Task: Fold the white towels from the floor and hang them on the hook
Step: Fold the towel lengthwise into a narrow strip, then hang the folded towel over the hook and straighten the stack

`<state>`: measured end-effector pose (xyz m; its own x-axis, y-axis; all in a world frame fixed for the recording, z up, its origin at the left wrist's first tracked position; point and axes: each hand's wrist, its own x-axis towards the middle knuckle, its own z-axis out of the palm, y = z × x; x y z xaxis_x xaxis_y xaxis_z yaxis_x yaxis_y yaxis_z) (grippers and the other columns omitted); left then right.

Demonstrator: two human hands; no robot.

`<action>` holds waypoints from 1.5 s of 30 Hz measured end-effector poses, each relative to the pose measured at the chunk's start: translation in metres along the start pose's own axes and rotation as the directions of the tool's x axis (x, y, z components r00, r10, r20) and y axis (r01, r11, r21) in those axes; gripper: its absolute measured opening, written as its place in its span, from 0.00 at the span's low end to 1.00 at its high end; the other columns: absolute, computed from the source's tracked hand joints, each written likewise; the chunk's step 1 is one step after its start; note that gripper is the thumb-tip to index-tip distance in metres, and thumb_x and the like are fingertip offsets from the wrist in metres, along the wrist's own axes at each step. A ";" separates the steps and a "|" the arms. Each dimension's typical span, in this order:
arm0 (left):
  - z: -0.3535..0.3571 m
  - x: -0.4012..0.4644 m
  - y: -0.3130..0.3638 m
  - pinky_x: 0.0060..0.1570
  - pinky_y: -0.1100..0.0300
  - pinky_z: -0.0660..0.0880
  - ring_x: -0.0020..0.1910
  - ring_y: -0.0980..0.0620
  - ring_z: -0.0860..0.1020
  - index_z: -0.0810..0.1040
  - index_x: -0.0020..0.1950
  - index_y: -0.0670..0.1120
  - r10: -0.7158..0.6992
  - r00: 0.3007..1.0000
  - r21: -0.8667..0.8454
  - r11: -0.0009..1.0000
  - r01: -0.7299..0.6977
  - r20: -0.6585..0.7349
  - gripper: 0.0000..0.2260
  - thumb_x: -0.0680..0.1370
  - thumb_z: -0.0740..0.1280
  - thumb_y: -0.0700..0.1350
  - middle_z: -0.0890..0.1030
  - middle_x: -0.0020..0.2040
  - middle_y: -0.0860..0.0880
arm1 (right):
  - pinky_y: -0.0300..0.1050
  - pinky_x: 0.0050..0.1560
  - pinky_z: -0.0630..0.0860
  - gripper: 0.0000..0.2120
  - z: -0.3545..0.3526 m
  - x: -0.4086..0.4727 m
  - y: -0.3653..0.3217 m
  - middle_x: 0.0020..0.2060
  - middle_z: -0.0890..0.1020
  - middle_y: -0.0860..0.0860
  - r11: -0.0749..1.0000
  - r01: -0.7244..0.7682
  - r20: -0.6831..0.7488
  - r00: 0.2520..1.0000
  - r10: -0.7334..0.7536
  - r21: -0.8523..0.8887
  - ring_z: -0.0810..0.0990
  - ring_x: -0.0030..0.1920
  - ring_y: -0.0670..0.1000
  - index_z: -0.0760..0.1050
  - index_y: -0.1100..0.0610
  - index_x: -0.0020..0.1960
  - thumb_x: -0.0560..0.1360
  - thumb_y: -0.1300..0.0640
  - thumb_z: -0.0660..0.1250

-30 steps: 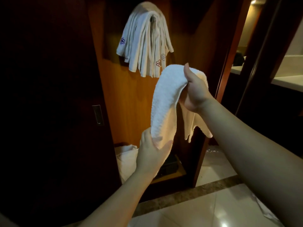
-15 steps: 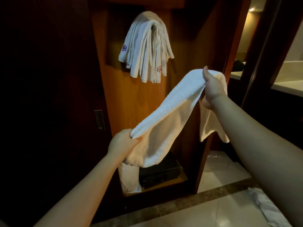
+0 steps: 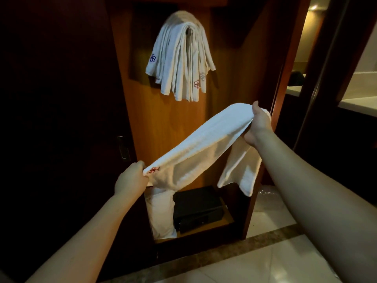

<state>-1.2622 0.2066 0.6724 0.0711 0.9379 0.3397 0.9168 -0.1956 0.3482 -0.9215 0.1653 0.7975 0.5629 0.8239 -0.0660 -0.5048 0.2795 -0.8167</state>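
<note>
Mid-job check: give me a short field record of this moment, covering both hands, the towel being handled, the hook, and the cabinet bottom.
left hand: grips the lower end of the held towel
right hand: grips the upper end
held towel: stretched between the hands, one end hanging loose below the right hand, red emblem near the left hand
hook: mostly hidden under the hung towels
cabinet bottom: black box, white cloth beside it

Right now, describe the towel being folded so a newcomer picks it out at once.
Start at the open wooden wardrobe; a bundle of hung towels drapes from its hook. Below them, one white towel stretches diagonally between the left hand and the raised right hand. Unlike the hung ones, it is held in the air, with a red emblem beside the left hand.
</note>
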 end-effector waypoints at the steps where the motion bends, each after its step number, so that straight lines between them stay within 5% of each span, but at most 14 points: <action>1: -0.004 -0.001 -0.001 0.29 0.56 0.76 0.34 0.53 0.77 0.75 0.48 0.51 -0.012 1.000 -0.035 0.999 0.011 -0.029 0.04 0.76 0.67 0.43 0.76 0.39 0.53 | 0.60 0.61 0.79 0.24 -0.001 0.000 0.001 0.57 0.84 0.56 1.000 -0.001 0.003 1.000 0.001 0.015 0.84 0.56 0.58 0.74 0.57 0.67 0.78 0.42 0.69; 5: -0.046 0.005 -0.010 0.30 0.59 0.69 0.35 0.55 0.77 0.76 0.41 0.54 -0.047 0.975 -0.370 0.928 -0.038 -0.217 0.02 0.72 0.69 0.50 0.78 0.37 0.54 | 0.61 0.63 0.77 0.25 -0.005 0.006 -0.005 0.59 0.83 0.57 0.994 -0.022 -0.018 1.000 0.024 0.103 0.83 0.57 0.61 0.74 0.58 0.67 0.79 0.41 0.67; 6: -0.062 0.008 -0.013 0.32 0.60 0.71 0.35 0.58 0.78 0.78 0.41 0.55 -0.113 0.955 -0.581 0.811 -0.071 -0.274 0.03 0.70 0.69 0.51 0.80 0.36 0.55 | 0.61 0.63 0.77 0.24 -0.006 0.008 -0.008 0.58 0.84 0.57 0.993 -0.021 -0.020 1.000 0.023 0.115 0.83 0.57 0.61 0.75 0.58 0.66 0.79 0.41 0.67; 9: -0.082 0.006 -0.016 0.42 0.60 0.80 0.43 0.58 0.83 0.84 0.48 0.56 -0.081 0.972 -0.974 0.070 -0.214 -0.220 0.09 0.69 0.76 0.53 0.86 0.45 0.55 | 0.62 0.62 0.77 0.25 -0.005 0.012 -0.008 0.62 0.82 0.57 0.989 -0.044 -0.042 0.998 0.050 0.140 0.82 0.59 0.62 0.74 0.57 0.67 0.78 0.41 0.67; 10: -0.073 0.000 -0.013 0.44 0.59 0.81 0.44 0.57 0.84 0.85 0.49 0.54 0.000 0.991 -0.991 0.021 -0.132 -0.132 0.12 0.68 0.78 0.53 0.87 0.48 0.52 | 0.63 0.65 0.75 0.28 -0.003 0.012 -0.004 0.64 0.80 0.58 0.987 -0.065 -0.067 0.995 0.076 0.146 0.79 0.62 0.63 0.73 0.56 0.70 0.77 0.40 0.68; 13: -0.039 -0.024 -0.006 0.49 0.54 0.81 0.48 0.51 0.85 0.85 0.51 0.45 0.096 0.960 -0.925 0.307 0.224 0.264 0.18 0.62 0.79 0.41 0.85 0.56 0.41 | 0.63 0.65 0.75 0.30 -0.001 0.010 0.006 0.63 0.80 0.57 0.975 -0.120 -0.119 0.982 0.144 0.186 0.79 0.62 0.63 0.71 0.55 0.71 0.75 0.40 0.70; 15: -0.028 -0.027 -0.014 0.52 0.49 0.79 0.53 0.44 0.84 0.85 0.53 0.47 0.038 0.966 -0.903 0.365 0.227 0.257 0.14 0.68 0.75 0.43 0.86 0.53 0.44 | 0.63 0.60 0.78 0.27 -0.006 0.009 0.010 0.58 0.83 0.56 0.975 -0.120 -0.155 0.976 0.150 0.185 0.83 0.57 0.61 0.73 0.55 0.68 0.75 0.41 0.71; 21: -0.055 -0.019 -0.022 0.38 0.59 0.81 0.48 0.48 0.85 0.84 0.53 0.52 -0.203 0.978 -0.984 0.156 0.087 0.054 0.07 0.79 0.68 0.44 0.87 0.49 0.48 | 0.59 0.58 0.80 0.22 -0.021 0.008 0.024 0.54 0.86 0.54 0.982 -0.117 -0.189 0.971 0.144 0.146 0.85 0.53 0.60 0.77 0.55 0.63 0.76 0.43 0.70; 25: -0.060 -0.022 -0.016 0.54 0.43 0.81 0.58 0.39 0.82 0.80 0.64 0.47 -0.182 0.974 -0.988 0.054 0.145 0.133 0.11 0.82 0.65 0.47 0.84 0.57 0.40 | 0.58 0.64 0.77 0.24 -0.016 0.005 0.029 0.59 0.84 0.54 0.971 -0.143 -0.120 0.979 0.168 0.189 0.84 0.57 0.60 0.74 0.55 0.68 0.80 0.40 0.64; 28: -0.063 -0.021 -0.019 0.64 0.35 0.74 0.64 0.35 0.77 0.74 0.71 0.44 -0.035 0.975 -0.975 -0.056 0.216 0.219 0.17 0.83 0.64 0.44 0.78 0.65 0.36 | 0.57 0.67 0.74 0.26 -0.017 0.002 0.032 0.62 0.82 0.55 0.957 -0.178 -0.120 0.970 0.210 0.230 0.82 0.60 0.60 0.72 0.55 0.70 0.80 0.40 0.64; 31: -0.071 -0.023 -0.021 0.60 0.44 0.78 0.64 0.41 0.79 0.77 0.69 0.46 0.179 0.957 -0.942 -0.206 0.263 0.228 0.21 0.75 0.69 0.38 0.79 0.66 0.40 | 0.55 0.69 0.73 0.27 -0.017 -0.001 0.035 0.66 0.80 0.55 0.953 -0.177 -0.145 0.966 0.216 0.246 0.80 0.63 0.59 0.69 0.55 0.74 0.81 0.41 0.63; 37: -0.083 -0.020 -0.024 0.42 0.59 0.82 0.45 0.50 0.85 0.86 0.48 0.49 0.051 0.991 -0.990 0.083 0.116 0.120 0.15 0.73 0.67 0.31 0.86 0.44 0.48 | 0.55 0.64 0.73 0.24 -0.025 -0.002 0.038 0.67 0.78 0.55 0.966 -0.135 -0.109 0.981 0.162 0.221 0.76 0.68 0.60 0.68 0.58 0.73 0.84 0.45 0.58; 42: -0.083 -0.023 -0.038 0.32 0.62 0.78 0.37 0.55 0.82 0.86 0.43 0.55 0.038 0.999 -0.933 0.359 0.009 0.024 0.17 0.79 0.65 0.35 0.86 0.41 0.52 | 0.58 0.66 0.73 0.18 -0.030 -0.007 0.036 0.66 0.80 0.56 0.958 -0.112 -0.076 0.988 0.137 0.264 0.75 0.68 0.61 0.72 0.56 0.68 0.85 0.48 0.54; 45: -0.072 -0.030 -0.043 0.31 0.59 0.77 0.37 0.55 0.82 0.84 0.45 0.56 -0.007 0.999 -0.937 0.346 0.046 0.047 0.16 0.80 0.63 0.37 0.85 0.41 0.53 | 0.60 0.71 0.69 0.14 -0.030 -0.010 0.037 0.59 0.83 0.56 0.948 -0.144 -0.074 0.982 0.171 0.283 0.76 0.67 0.61 0.75 0.55 0.55 0.85 0.49 0.54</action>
<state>-1.3318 0.1663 0.7105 0.0833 0.9516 0.2959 -0.0480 -0.2927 0.9550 -0.9261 0.1529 0.7513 0.5150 0.8208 -0.2471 -0.7452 0.2862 -0.6024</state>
